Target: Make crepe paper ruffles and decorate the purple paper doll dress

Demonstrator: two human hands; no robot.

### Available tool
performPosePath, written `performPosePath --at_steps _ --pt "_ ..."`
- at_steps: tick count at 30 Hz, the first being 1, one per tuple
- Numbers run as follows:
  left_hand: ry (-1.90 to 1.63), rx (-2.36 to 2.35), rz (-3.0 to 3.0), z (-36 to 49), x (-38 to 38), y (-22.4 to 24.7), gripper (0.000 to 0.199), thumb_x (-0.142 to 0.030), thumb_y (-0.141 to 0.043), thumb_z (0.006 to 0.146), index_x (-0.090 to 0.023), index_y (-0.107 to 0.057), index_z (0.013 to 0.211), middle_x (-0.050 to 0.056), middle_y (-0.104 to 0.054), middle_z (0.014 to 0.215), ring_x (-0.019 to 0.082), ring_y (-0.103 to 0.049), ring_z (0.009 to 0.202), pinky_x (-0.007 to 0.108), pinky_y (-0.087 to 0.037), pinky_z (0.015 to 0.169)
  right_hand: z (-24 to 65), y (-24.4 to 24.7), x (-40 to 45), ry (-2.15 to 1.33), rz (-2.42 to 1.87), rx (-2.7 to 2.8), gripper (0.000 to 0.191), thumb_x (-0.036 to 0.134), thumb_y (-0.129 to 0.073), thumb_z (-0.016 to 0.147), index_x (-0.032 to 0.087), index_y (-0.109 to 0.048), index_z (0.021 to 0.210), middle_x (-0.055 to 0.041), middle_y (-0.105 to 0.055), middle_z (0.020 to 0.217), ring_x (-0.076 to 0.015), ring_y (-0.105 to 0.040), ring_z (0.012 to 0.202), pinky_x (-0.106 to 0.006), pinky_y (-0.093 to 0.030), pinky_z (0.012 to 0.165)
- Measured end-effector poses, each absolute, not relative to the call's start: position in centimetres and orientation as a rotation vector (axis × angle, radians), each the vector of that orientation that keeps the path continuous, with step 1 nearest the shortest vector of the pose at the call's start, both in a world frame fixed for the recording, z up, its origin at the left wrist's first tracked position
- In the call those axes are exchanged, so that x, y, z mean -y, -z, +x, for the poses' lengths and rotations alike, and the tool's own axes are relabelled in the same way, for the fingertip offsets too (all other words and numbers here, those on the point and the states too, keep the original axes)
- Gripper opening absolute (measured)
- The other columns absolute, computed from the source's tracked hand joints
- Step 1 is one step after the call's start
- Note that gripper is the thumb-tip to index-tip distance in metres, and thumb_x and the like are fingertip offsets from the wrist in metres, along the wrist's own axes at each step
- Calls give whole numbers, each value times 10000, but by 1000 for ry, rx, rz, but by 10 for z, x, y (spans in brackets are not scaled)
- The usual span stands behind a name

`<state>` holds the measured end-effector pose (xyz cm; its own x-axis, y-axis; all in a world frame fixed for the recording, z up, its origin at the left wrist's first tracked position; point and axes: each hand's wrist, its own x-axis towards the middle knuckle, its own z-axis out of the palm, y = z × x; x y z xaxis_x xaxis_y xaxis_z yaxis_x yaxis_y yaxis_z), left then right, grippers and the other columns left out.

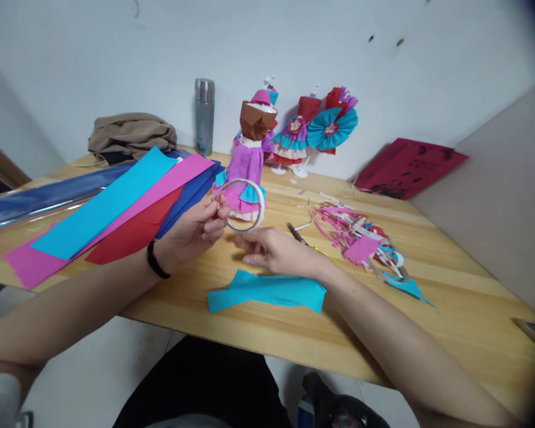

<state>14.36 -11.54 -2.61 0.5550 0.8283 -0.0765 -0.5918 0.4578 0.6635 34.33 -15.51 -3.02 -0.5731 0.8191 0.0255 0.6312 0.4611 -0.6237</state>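
Note:
My left hand [200,224] is closed on a thin roll of tape [262,205], holding it upright by its left edge above the table. Just below and to the right of the roll, my right hand [267,246] hovers with fingers loosely bent and thumb apart, and nothing shows in it. A folded strip of turquoise paper [265,292] lies under my right wrist. Behind the roll stands a paper doll [245,163] in a purple and pink dress, its lower skirt partly covered by the roll. Scissors [296,233] lie beyond my right hand, partly hidden by it.
Turquoise, pink, red and blue paper sheets [111,205] overlap on the left. Paper scraps [361,246] are heaped on the right. Along the wall are a brown cloth [131,134], a flask [204,119], other paper-dressed figures [296,134] and a dark red bag [408,169].

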Motion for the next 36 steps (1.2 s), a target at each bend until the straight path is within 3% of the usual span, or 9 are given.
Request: performPosePath --at_steps 9,15,19,21,23,25,30,34,36 --pt "-963 -409 704 147 111 36 193 -106 -506 989 -128 -580 812 -12 -589 682 10 -359 391 103 -299 359 349 26 152 -1085 -1078 1913 209 340 -658 861 184 -675 999 -12 -639 829 -134 -564 699 -271 -469 662" --pt "-1007 -444 665 145 111 30 272 -69 -396 1004 -135 -578 813 3 -583 675 32 -400 412 113 -324 370 341 29 170 -943 -1150 2595 286 171 -799 725 172 -627 953 8 -606 845 -124 -528 714 -256 -390 657" --pt "-1003 -432 675 143 112 27 251 -77 -409 1003 -135 -580 829 1 -582 677 30 -403 409 109 -321 369 331 26 178 -855 -931 2865 193 41 -666 812 182 -579 713 12 -577 780 -136 -517 763 -265 -384 688" --pt "-1001 -437 676 143 113 27 271 -73 -379 1010 -135 -572 831 0 -579 673 31 -405 407 109 -317 366 330 21 181 -935 -863 2822 202 78 -622 888 189 -592 722 5 -588 781 -139 -533 772 -264 -420 721" --pt "-1001 -445 675 143 113 27 283 -70 -360 1012 -136 -564 828 -2 -577 670 31 -403 406 108 -314 363 328 16 184 -1021 -789 2781 54 185 -668 906 188 -635 863 -17 -632 875 -150 -569 821 -263 -458 756" --pt "-999 -445 677 143 114 27 256 -73 -391 1005 -139 -562 826 -4 -578 672 31 -399 408 107 -316 363 326 14 188 -999 -691 2885 168 250 -755 840 186 -636 939 -41 -652 954 -175 -583 889 -268 -469 769" --pt "-982 -415 675 142 114 26 216 -80 -442 993 -138 -578 835 -2 -584 681 29 -399 414 107 -325 369 329 17 185 -879 -758 2950 226 59 -606 871 199 -565 699 -22 -633 805 -163 -558 800 -278 -426 716" --pt "-995 -398 654 139 114 18 261 -82 -415 1006 -133 -596 825 -12 -563 656 18 -377 397 100 -297 358 355 11 164 -1159 -1047 2426 147 281 -685 848 205 -619 742 39 -539 643 -116 -464 588 -257 -371 561" --pt "-1011 -384 640 136 114 13 271 -80 -415 1006 -137 -603 819 -16 -552 655 13 -365 389 98 -277 350 375 7 150 -1148 -1199 2132 238 382 -724 795 196 -598 716 45 -519 613 -106 -456 551 -243 -346 514"
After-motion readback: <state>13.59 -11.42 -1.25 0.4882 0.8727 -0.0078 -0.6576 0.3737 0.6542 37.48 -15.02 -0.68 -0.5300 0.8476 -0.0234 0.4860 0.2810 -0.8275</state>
